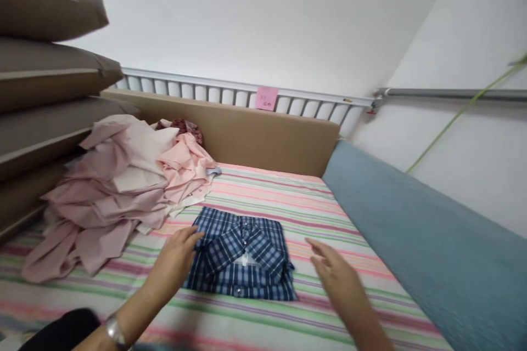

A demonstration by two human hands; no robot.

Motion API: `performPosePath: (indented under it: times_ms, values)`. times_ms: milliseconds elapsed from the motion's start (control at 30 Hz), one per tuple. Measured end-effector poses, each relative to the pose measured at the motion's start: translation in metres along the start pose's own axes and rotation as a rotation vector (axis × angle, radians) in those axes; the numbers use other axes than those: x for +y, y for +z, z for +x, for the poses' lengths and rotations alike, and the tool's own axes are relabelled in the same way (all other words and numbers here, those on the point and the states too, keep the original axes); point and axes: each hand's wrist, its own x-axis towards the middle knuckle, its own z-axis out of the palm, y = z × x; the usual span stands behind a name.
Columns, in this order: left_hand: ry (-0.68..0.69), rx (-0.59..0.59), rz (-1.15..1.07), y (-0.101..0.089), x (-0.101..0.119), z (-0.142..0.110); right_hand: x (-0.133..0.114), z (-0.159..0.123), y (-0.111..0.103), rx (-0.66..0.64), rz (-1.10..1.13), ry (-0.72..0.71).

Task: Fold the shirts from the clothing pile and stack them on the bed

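Note:
A folded blue plaid shirt [241,255] lies collar-up on the striped bedsheet [263,192]. My left hand [175,260] rests with its fingers stretched flat against the shirt's left edge, holding nothing; a bracelet sits on that wrist. My right hand [335,277] hovers to the right of the shirt, a little apart from it, fingers extended and slightly blurred by motion, with nothing in them.
A heap of pink and pale garments [119,186] lies at the left. Stacked brown cushions [45,82] rise behind it. A tan headboard [263,134] with a white railing and a pink note [266,98] closes the far end. A blue padded bolster [415,241] runs along the right.

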Motion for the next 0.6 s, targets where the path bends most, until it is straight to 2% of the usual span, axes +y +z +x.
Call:
performPosePath:
  times_ms: [67,133,200,267,333,467,533,600]
  values:
    - [0.018,-0.137,0.081,0.035,-0.009,-0.003,0.005,-0.003,0.034,-0.135,-0.079,-0.04]
    - [0.049,-0.22,0.126,0.057,-0.015,-0.004,0.01,-0.009,0.068,-0.216,-0.154,-0.091]
    - [0.062,-0.269,0.157,0.067,-0.017,-0.001,0.017,-0.013,0.094,-0.245,-0.208,-0.123]
    - [0.057,-0.303,0.174,0.069,-0.017,0.005,0.024,-0.014,0.11,-0.252,-0.223,-0.144]
    - [0.038,-0.327,0.165,0.066,-0.016,0.012,0.031,-0.011,0.116,-0.237,-0.195,-0.173]
    - [-0.008,-0.331,0.042,0.055,-0.015,0.02,0.038,0.003,0.114,-0.196,-0.076,-0.222]
    - [-0.017,-0.345,-0.022,0.049,-0.015,0.018,0.039,0.007,0.112,-0.209,-0.054,-0.236]
    - [0.0,-0.408,-0.036,0.047,-0.015,0.013,0.039,0.007,0.113,-0.259,-0.08,-0.214]
